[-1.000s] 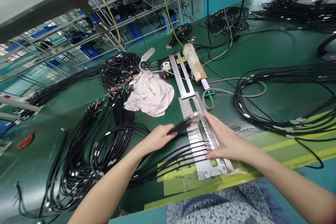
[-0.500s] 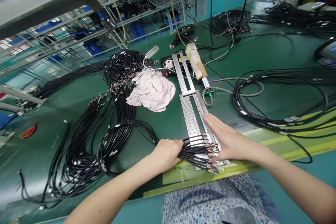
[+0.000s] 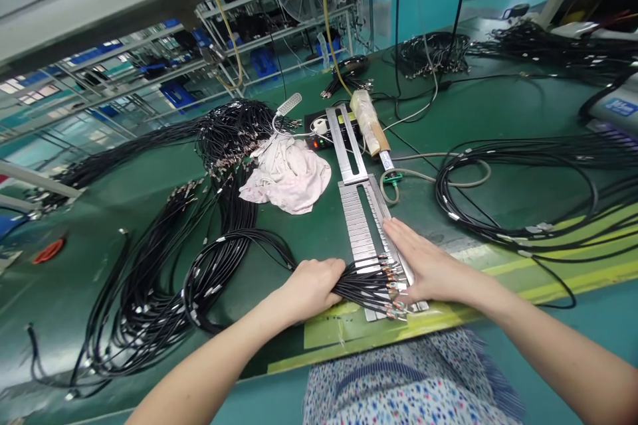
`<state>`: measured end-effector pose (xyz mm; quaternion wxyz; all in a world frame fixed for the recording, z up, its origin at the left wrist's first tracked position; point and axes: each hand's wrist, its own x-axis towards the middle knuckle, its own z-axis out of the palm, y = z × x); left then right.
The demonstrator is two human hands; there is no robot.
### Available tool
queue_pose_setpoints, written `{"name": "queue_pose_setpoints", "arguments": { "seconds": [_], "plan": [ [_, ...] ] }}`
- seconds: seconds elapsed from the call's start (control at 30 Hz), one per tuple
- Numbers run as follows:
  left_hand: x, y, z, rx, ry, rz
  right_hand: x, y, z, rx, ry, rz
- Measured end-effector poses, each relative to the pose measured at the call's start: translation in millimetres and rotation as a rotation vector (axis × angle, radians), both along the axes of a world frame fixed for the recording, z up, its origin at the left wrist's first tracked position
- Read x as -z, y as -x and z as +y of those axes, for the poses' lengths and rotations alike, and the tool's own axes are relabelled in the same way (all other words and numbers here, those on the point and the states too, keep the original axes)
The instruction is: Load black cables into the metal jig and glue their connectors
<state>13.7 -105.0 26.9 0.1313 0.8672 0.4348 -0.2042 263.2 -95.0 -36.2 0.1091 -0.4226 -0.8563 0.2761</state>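
Note:
My left hand is closed around a bunch of thin black cables whose metal-tipped ends fan out across a slotted metal fixture near the table's front edge. My right hand lies flat with fingers stretched out along the fixture's right rail, its thumb side next to the cable tips. The cables trail left from my fist into a coiled black bundle.
A white rag lies behind the fixture. Large heaps of black cables cover the left of the green table, and a big cable loop lies right. A wrapped tool handle and power strip sit further back.
My left hand brought the cable bunch down from above the fixture's middle to its near end and spread the tips over the slots. My right hand stayed flat on the rail.

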Motion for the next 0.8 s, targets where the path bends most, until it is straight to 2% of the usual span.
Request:
{"name": "queue_pose_setpoints", "arguments": {
  "seconds": [0.13, 0.2, 0.27, 0.37, 0.43, 0.5, 0.6, 0.7, 0.77, 0.8],
  "plan": [
    [-21.5, -2.5, -6.8, 0.014, -0.045, -0.019, -4.9, 1.7, -1.8, 0.01, 0.003, 0.005],
    [-25.3, -4.8, -8.7, 0.035, -0.056, 0.006, -5.8, 1.1, -2.4, 0.011, -0.01, 0.027],
    [-20.1, -6.6, -8.2, 0.048, -0.05, 0.03, -5.4, 0.2, -2.2, 0.005, -0.02, 0.05],
    [-4.5, -6.6, -5.1, 0.032, -0.044, 0.061, -3.0, 1.0, -1.4, 0.002, -0.009, 0.047],
    [-1.3, -3.1, -3.9, 0.019, -0.046, 0.067, -0.3, 3.6, -1.0, 0.005, 0.002, 0.03],
    [-10.0, 4.3, -5.0, -0.001, -0.082, 0.01, 2.5, 5.6, 0.0, 0.01, 0.005, 0.017],
    [-34.9, 18.2, -10.4, -0.087, -0.186, -0.128, -0.6, 0.1, 6.2, -0.018, -0.002, 0.023],
    [-46.4, 23.1, -17.4, -0.099, -0.195, -0.143, -28.2, -14.0, 16.5, -0.06, 0.036, 0.057],
    [-40.8, 18.2, -21.1, -0.062, -0.181, -0.094, -60.7, -15.0, 18.5, 0.003, 0.018, 0.13],
    [-35.8, 14.1, -22.5, -0.054, -0.189, -0.075, -77.4, -9.3, 16.1, 0.059, -0.05, 0.182]
  ]
}}
